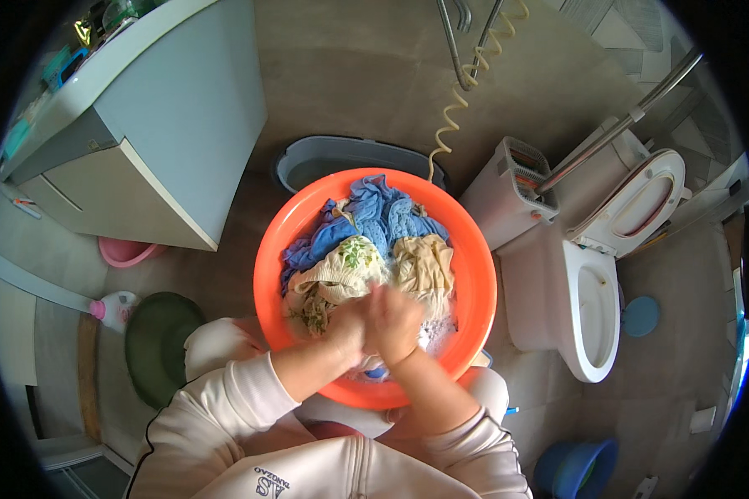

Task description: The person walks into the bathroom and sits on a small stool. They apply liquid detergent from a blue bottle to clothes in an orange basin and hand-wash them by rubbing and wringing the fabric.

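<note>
My left hand [348, 325] and my right hand [401, 321] meet over the near middle of an orange plastic basin [479, 312]. Both are blurred, and whatever may lie between their palms is hidden. Beside my left hand is a cream garment with a green leaf print [343, 268] and a ribbed band. A plain beige cloth [423, 265] lies just beyond my right hand. Wet blue fabric [374, 212] is heaped along the far side of the basin. Soapy foam [438, 334] shows at the right, near my right wrist.
Behind the basin stands a grey oval tub [356, 153]. To the right are a lidded-bin-like white container [502, 193] and a toilet [590, 324]. A dark green basin [162, 343], a white bottle [118, 310] and a cabinet [181, 118] are left. A blue bucket [574, 468] sits lower right.
</note>
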Demonstrator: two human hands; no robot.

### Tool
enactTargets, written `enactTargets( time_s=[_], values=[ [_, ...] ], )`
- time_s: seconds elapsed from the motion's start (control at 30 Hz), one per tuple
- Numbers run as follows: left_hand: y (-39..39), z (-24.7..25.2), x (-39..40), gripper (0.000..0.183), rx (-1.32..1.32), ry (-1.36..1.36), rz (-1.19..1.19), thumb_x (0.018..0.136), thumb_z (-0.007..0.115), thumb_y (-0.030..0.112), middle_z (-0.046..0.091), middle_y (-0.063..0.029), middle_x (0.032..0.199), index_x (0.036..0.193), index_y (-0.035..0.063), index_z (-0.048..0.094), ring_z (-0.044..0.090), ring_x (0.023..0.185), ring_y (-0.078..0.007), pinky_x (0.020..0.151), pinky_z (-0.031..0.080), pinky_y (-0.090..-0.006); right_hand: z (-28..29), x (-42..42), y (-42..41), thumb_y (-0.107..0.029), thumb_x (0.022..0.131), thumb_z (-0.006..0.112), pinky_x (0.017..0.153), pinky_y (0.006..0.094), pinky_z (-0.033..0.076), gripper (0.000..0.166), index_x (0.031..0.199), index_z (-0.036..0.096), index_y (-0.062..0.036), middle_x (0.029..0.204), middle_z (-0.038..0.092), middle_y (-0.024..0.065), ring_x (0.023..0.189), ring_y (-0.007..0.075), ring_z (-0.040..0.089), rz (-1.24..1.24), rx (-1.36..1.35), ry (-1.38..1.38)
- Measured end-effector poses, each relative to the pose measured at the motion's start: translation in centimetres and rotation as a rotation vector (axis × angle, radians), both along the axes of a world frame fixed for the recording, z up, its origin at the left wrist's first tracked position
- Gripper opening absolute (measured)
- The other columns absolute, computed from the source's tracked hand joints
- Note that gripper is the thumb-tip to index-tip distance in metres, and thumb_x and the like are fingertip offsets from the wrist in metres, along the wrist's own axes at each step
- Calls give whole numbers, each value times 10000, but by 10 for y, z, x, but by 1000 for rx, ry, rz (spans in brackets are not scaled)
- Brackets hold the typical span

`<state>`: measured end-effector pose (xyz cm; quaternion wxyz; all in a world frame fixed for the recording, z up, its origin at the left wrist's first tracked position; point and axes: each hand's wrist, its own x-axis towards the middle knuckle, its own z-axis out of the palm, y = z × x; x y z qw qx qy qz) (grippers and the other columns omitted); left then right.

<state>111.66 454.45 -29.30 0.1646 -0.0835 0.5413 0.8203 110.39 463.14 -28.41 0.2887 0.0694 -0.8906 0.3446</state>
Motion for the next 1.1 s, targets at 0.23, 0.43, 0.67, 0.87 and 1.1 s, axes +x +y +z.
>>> enactTargets(
  time_s=[0.23, 0.43, 0.67, 0.87, 1.1],
  values=[
    [-5, -8, -6, 209, -502, 198, -127, 855, 503, 188, 586, -67, 781, 918, 2, 572, 538, 687, -150, 642, 450, -311, 7, 18, -14, -202, 857, 596, 410, 414, 392, 344, 565, 501, -48, 489, 487, 179, 430, 352, 505, 95, 21, -44],
    [-14, -49, -15, 173, -635, 596, -418, 877, 453, 155, 567, -53, 797, 840, 26, 563, 533, 709, -140, 637, 437, -282, 10, 17, 0, -202, 847, 610, 407, 414, 397, 366, 543, 478, -47, 496, 495, 185, 442, 360, 512, 216, 230, 14],
    [3, -37, -6, 226, 485, -415, -31, 910, 399, 205, 538, -56, 765, 847, 48, 550, 516, 681, -168, 617, 441, -308, 4, 10, 10, -139, 795, 637, 385, 404, 374, 326, 541, 441, -84, 466, 468, 139, 399, 325, 476, 154, 145, 91],
    [12, -8, -4, 215, 170, -507, -42, 901, 429, 200, 546, -59, 761, 821, 51, 560, 539, 680, -170, 549, 456, -300, 0, -1, 26, -167, 798, 635, 379, 381, 368, 286, 562, 493, -89, 457, 448, 113, 378, 282, 473, 35, 251, 24],
    [10, -24, -10, 210, 198, -542, -60, 856, 550, 266, 583, -69, 833, 916, 66, 574, 579, 733, -213, 660, 492, -317, 11, -9, 25, -195, 811, 618, 392, 393, 410, 290, 568, 511, -77, 463, 487, 131, 388, 299, 506, 42, 159, -21]
  ],
)
